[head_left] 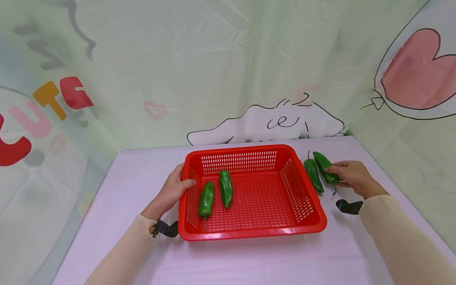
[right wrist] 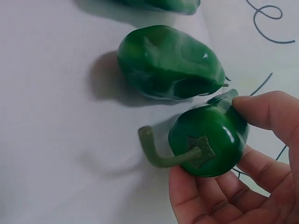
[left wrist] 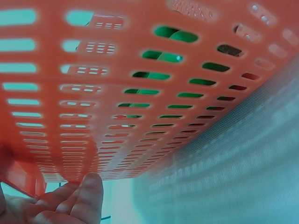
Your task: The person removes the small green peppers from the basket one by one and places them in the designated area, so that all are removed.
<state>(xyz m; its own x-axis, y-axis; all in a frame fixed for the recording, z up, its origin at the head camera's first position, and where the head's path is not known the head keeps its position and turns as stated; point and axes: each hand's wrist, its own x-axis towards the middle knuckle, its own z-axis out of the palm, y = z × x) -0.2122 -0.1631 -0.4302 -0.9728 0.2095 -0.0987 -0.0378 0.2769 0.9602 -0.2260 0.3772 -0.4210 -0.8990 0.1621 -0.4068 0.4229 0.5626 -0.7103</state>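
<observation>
A red plastic basket [head_left: 249,233] with slotted walls stands in the middle of the table. My left hand [head_left: 175,186] grips its left rim, thumb over the edge and fingers outside; the left wrist view shows those fingers [left wrist: 88,196] against the slotted wall. Two green peppers, one with its stem toward me [head_left: 206,200] and one farther right [head_left: 226,188], lie inside. Beyond the right wall, my right hand [head_left: 350,176] holds a green pepper [right wrist: 210,137] between thumb and fingers, its curved stem pointing out. Beside it another green pepper [head_left: 312,176] lies on the table.
The table [head_left: 142,168] has a pale cover. Behind it and at both sides hang printed curtains [head_left: 171,79]. Part of another green, glossy shape [right wrist: 163,4] shows at the top of the right wrist view.
</observation>
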